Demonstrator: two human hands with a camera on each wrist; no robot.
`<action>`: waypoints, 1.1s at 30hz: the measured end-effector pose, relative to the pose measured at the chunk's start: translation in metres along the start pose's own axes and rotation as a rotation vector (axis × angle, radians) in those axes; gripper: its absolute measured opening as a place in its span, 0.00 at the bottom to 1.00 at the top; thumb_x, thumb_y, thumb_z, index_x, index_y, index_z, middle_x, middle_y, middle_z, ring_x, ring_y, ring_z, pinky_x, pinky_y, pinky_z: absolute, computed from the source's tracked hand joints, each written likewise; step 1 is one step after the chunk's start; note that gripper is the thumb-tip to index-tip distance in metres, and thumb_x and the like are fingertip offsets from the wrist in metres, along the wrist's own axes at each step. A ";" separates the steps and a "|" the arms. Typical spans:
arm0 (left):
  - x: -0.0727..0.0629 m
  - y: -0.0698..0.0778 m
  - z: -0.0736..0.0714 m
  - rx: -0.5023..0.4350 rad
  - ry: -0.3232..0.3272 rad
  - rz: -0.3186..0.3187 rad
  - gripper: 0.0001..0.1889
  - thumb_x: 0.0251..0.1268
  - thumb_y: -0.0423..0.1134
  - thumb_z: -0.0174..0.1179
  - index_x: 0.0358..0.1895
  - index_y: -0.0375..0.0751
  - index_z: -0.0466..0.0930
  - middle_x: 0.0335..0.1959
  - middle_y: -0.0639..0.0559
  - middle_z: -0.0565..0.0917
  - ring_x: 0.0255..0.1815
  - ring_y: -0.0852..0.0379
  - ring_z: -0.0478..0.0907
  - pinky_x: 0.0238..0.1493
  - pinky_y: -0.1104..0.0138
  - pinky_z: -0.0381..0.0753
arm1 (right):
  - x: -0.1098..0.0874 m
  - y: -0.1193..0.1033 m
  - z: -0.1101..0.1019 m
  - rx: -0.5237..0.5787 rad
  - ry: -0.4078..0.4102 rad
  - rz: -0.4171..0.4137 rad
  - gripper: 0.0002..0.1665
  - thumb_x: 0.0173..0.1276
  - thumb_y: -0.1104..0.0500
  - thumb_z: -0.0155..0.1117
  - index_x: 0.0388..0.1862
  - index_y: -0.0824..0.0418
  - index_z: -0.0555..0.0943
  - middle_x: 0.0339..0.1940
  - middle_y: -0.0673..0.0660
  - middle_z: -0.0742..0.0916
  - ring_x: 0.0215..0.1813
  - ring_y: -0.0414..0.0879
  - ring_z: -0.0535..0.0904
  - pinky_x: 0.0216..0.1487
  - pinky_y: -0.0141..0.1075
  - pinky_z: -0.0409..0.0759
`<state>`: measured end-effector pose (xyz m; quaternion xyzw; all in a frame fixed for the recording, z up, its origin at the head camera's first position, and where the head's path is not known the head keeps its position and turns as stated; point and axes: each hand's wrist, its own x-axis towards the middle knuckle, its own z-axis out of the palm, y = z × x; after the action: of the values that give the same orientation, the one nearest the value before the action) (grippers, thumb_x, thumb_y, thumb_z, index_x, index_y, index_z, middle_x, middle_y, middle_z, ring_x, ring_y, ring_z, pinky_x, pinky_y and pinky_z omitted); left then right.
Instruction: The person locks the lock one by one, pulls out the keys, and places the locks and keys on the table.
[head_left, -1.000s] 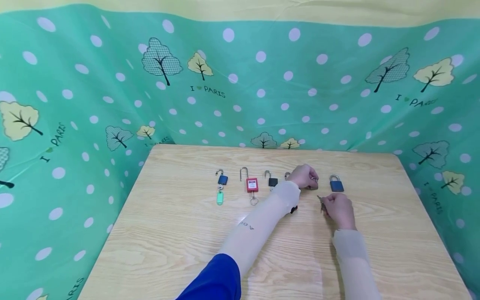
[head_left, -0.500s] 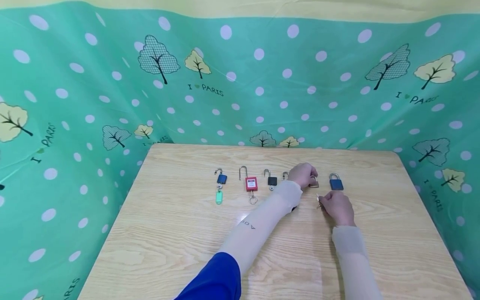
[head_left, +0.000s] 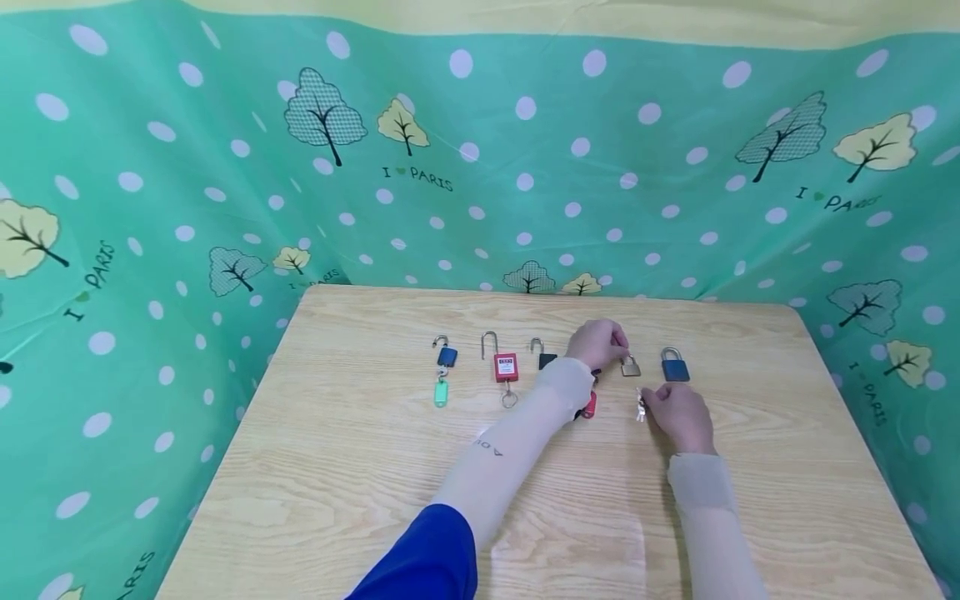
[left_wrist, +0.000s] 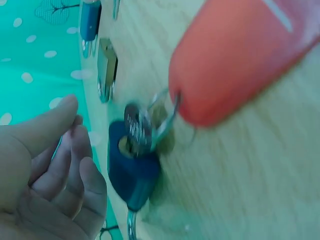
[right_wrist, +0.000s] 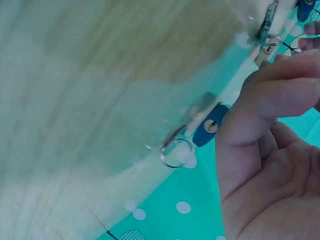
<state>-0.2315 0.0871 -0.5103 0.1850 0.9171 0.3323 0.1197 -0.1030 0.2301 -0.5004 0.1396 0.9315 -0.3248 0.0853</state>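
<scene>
Brass padlock (head_left: 631,367): on the table (head_left: 360,500); probably dense, slippery; best gripped by sides.
Left hand (head_left: 597,343): just beside, loose, holds nothing.
Keys (head_left: 641,407): right hand (head_left: 682,417) seems to pinch them; likely light, stiff.

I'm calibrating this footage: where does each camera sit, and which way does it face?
Head: worn on the head, facing forward and down at the wooden table; left hand, right hand and sleeves show.
Left wrist: worn there, looking past the left hand, which shows, at a dark padlock.
Right wrist: worn there, looking across the table past the right hand, which shows, towards a blue padlock.
Shared: head and left wrist both show the red tag and brass padlock.
</scene>
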 end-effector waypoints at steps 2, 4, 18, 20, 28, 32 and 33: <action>0.000 -0.003 -0.004 -0.003 0.004 -0.003 0.02 0.69 0.41 0.73 0.38 0.49 0.90 0.28 0.64 0.82 0.30 0.68 0.76 0.34 0.78 0.73 | -0.002 -0.004 -0.001 0.013 0.011 0.002 0.20 0.81 0.53 0.60 0.37 0.71 0.81 0.27 0.60 0.83 0.29 0.51 0.76 0.27 0.40 0.71; -0.002 -0.007 -0.008 -0.007 0.002 -0.009 0.02 0.70 0.40 0.73 0.40 0.49 0.90 0.29 0.64 0.83 0.31 0.68 0.77 0.35 0.77 0.74 | -0.003 -0.008 -0.001 0.019 0.025 -0.011 0.19 0.81 0.54 0.60 0.38 0.71 0.81 0.26 0.59 0.83 0.27 0.50 0.76 0.26 0.39 0.72; -0.015 -0.036 -0.032 -0.124 0.023 -0.080 0.02 0.71 0.34 0.71 0.41 0.46 0.89 0.31 0.60 0.83 0.34 0.64 0.79 0.38 0.75 0.77 | 0.000 -0.042 0.014 0.040 0.002 -0.062 0.18 0.82 0.54 0.57 0.42 0.69 0.81 0.25 0.57 0.81 0.28 0.50 0.75 0.28 0.39 0.72; -0.017 -0.041 -0.031 -0.125 0.019 -0.098 0.03 0.71 0.33 0.70 0.43 0.45 0.89 0.31 0.60 0.83 0.34 0.63 0.78 0.38 0.74 0.77 | 0.000 -0.044 0.020 0.044 -0.020 -0.067 0.17 0.82 0.54 0.58 0.43 0.69 0.81 0.28 0.59 0.83 0.31 0.51 0.77 0.30 0.40 0.74; -0.020 -0.047 -0.036 -0.051 0.015 -0.158 0.06 0.69 0.32 0.72 0.44 0.48 0.90 0.30 0.61 0.82 0.34 0.63 0.77 0.39 0.72 0.76 | 0.001 -0.059 0.040 0.015 -0.044 -0.070 0.19 0.79 0.56 0.63 0.48 0.75 0.82 0.36 0.65 0.86 0.35 0.54 0.80 0.33 0.42 0.78; -0.021 -0.045 -0.040 -0.048 0.014 -0.159 0.06 0.69 0.32 0.73 0.42 0.49 0.90 0.30 0.61 0.82 0.34 0.63 0.77 0.39 0.72 0.77 | 0.006 -0.065 0.044 0.006 -0.057 -0.046 0.18 0.77 0.56 0.65 0.46 0.74 0.83 0.39 0.66 0.85 0.37 0.55 0.80 0.36 0.44 0.79; -0.021 -0.045 -0.040 -0.049 0.012 -0.158 0.05 0.69 0.32 0.72 0.41 0.49 0.91 0.31 0.61 0.83 0.34 0.63 0.77 0.39 0.72 0.76 | 0.007 -0.066 0.045 0.005 -0.059 -0.035 0.18 0.77 0.56 0.65 0.46 0.74 0.83 0.40 0.66 0.84 0.38 0.55 0.80 0.36 0.44 0.79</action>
<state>-0.2380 0.0235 -0.5072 0.1069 0.9211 0.3453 0.1448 -0.1277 0.1537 -0.4988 0.1138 0.9301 -0.3325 0.1069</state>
